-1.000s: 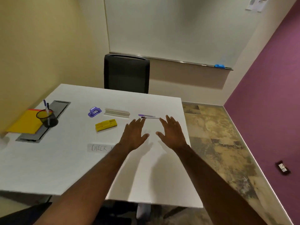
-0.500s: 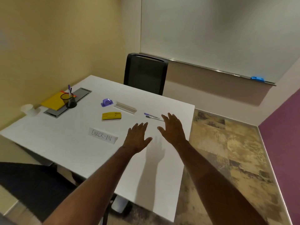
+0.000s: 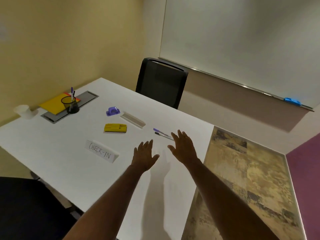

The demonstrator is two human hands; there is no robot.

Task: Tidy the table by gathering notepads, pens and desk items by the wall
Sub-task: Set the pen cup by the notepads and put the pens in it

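Both my hands hover flat and empty over the white table (image 3: 52, 153), fingers spread. My right hand (image 3: 183, 148) covers the near ends of two pens (image 3: 160, 133), one purple-capped, one black-capped. My left hand (image 3: 144, 155) is beside it, right of a folded CHECK-IN paper sign (image 3: 101, 151). Further left lie a yellow stapler-like block (image 3: 115, 128), a purple hole punch (image 3: 112, 111) and a grey name-plate holder (image 3: 133, 119). By the yellow wall stand a black mesh pen cup (image 3: 70, 104) with two pens and a yellow notepad (image 3: 54, 103).
A white paper cup (image 3: 24, 110) stands at the table's left edge beside a grey cable hatch (image 3: 86, 97). A black chair (image 3: 161, 82) is at the far side, another dark seat (image 3: 29, 210) at the near left. Patterned floor (image 3: 242, 179) lies right.
My view has swung and shifted right, so the table now runs diagonally. Both hands stay spread above the table; the right hand has edged onto the pens.
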